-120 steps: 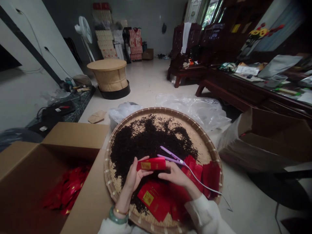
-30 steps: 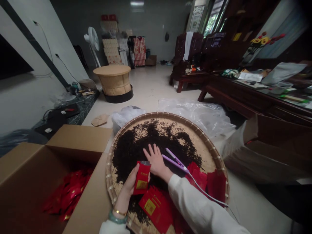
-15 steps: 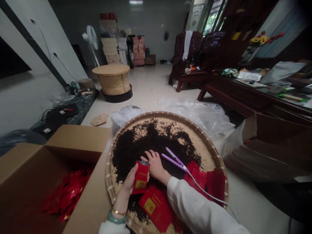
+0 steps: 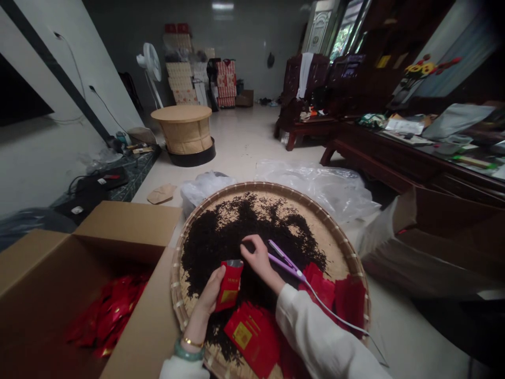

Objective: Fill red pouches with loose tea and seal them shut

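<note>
The red tea pouch [image 4: 229, 287] stands upright in the left hand [image 4: 209, 300], inside the round bamboo tray [image 4: 272, 185] and near its lower left; its mouth faces up and looks open; the left fingers [image 4: 215, 281] are closed around the pouch and hold it steady. The right hand [image 4: 258, 258] is just beside the pouch, its fingers curled and pinched down at the loose black tea leaves [image 4: 236, 237]; cannot tell if they have hold of any leaves, the fingertips are hidden. Step in hand looks like filling the pouch by hand; the next move seems to call for lifting the pinch over the pouch mouth without spilling. Against the view one second ago, the right fingers were spread wide and are now curled in. A purple hair straightener [image 4: 282, 260] lies on the tray right of the right hand, its white cord [image 4: 335, 310] running over the rim; flat red pouches [image 4: 246, 334] lie on the tray below the left hand; an open cardboard box [image 4: 130, 226] holding more red pouches [image 4: 106, 316] stands left of the tray; a clear plastic sheet [image 4: 315, 189] lies beyond it.
</note>
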`<state>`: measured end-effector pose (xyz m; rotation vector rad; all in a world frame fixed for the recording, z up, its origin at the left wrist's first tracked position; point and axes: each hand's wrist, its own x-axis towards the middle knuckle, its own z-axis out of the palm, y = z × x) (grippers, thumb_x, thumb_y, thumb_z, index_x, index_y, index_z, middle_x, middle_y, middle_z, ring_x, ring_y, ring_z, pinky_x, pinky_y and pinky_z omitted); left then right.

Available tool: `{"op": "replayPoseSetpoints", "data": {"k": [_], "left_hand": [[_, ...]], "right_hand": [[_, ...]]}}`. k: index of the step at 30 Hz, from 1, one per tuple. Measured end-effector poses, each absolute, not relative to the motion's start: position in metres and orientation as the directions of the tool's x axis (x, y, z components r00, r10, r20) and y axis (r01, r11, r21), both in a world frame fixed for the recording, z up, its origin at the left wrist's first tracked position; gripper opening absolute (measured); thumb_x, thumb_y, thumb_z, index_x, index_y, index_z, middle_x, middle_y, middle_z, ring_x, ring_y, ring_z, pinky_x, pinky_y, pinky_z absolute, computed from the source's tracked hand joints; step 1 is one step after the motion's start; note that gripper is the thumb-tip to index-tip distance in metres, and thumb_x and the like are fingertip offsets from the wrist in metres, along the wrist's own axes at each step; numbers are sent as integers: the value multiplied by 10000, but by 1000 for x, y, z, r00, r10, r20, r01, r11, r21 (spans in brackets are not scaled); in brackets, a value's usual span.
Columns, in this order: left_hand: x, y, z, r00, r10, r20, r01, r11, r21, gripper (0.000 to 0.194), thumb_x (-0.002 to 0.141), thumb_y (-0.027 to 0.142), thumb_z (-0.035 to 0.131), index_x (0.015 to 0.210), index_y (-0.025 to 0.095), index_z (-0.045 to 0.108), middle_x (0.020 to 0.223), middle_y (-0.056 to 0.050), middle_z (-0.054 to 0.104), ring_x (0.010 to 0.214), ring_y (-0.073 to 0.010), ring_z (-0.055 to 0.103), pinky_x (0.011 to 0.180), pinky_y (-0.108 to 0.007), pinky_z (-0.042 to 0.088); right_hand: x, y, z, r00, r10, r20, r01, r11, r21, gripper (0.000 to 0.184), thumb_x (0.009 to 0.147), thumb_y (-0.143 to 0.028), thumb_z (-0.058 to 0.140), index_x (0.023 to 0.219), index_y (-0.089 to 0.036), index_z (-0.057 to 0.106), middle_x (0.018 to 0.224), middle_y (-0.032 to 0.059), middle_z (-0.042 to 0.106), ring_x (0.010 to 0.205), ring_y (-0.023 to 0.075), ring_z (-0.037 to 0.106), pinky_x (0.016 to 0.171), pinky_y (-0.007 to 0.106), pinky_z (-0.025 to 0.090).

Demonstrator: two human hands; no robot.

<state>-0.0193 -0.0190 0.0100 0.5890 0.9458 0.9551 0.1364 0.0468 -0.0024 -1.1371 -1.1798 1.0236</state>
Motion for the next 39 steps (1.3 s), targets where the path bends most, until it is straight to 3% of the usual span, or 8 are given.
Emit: {"op": "replayPoseSetpoints", "data": {"k": [2,6,11,13,17,23,32,39], "left_hand": [[-17,-17,8,185,905,-383,-380,426,821,597,581,619,741,900,119,678,741,-68,724,716,-224,668,679,-317,515],[-9,-10,4,113,969,-219,-311,244,919,592,636,616,703,987,140,686,989,-106,727,988,-282,634,894,-374,469],[-2,-1,0,56,998,42,-50,-39,998,607,756,501,648,1272,203,528,1257,-110,583,1151,-266,539,964,-366,430],[0,2,-1,83,986,147,108,-156,982,560,808,407,614,1318,232,460,1258,-104,544,1144,-247,531,950,-376,439],[5,8,2,166,906,390,358,-424,832,406,811,257,601,1200,227,490,1159,-92,520,1110,-229,526,959,-401,429],[20,15,4,189,840,509,520,-525,673,368,731,213,667,1037,223,464,1078,-76,531,986,-232,577,847,-381,490],[23,15,-4,119,829,546,526,-519,674,398,695,219,700,1018,223,468,1049,-72,575,971,-240,608,821,-372,497],[21,15,-8,125,840,528,525,-508,683,409,712,248,678,1046,221,443,1065,-91,570,975,-252,611,809,-376,501]], "right_hand": [[141,53,5,193,981,-7,-277,48,-960,141,701,-298,632,810,-210,622,813,12,621,848,204,557,809,338,456],[152,56,20,90,983,-163,-527,-92,-845,248,776,-417,517,882,-210,604,758,22,668,699,205,631,624,345,513],[159,50,41,-168,919,-357,-857,-315,-407,223,801,-383,484,851,-204,606,797,46,705,737,220,671,660,407,543],[159,49,49,-169,908,-383,-884,-312,-348,216,812,-367,469,838,-201,605,789,46,709,745,219,675,677,411,547],[162,49,62,-100,937,-335,-883,-239,-405,199,817,-367,480,827,-210,602,766,26,709,733,207,675,700,399,548],[154,42,78,45,974,-223,-824,-89,-559,226,813,-400,511,817,-202,621,773,9,707,725,187,672,709,344,539],[137,33,75,169,986,11,-556,104,-825,396,838,-539,485,820,-187,666,823,18,699,815,184,633,827,328,476],[141,28,70,91,988,121,-418,148,-896,502,860,-622,420,877,-196,686,921,53,694,919,206,612,887,367,457]]}}
